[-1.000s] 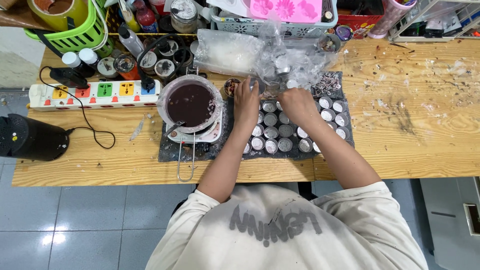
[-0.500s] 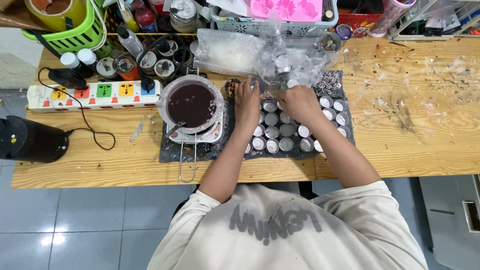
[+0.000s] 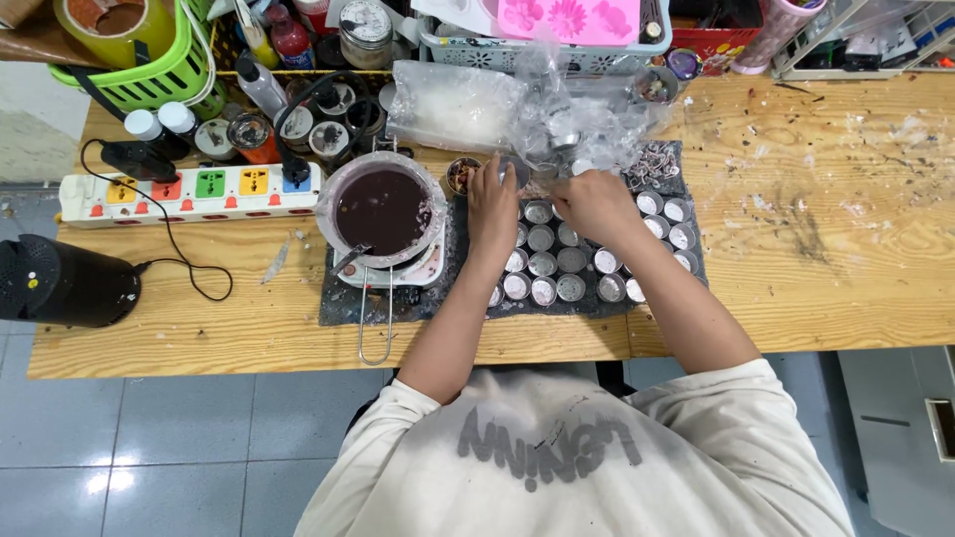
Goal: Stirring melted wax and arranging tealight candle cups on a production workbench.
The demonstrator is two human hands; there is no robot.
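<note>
Fingers of the left hand pinched a small metal cup at 12 o'clock of the grey mat, the right hand curled beside it over rows of tin cups, apparently unfilled, dark wax pot full at 9 o'clock.

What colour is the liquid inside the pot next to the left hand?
The liquid in the pot is dark brownish purple, shown best in the head view.

Bare wooden table lies open at three o'clock of the small metal tins, while the pot of dark liquid blocks nine o'clock and crumpled plastic bags crowd twelve o'clock.
</note>
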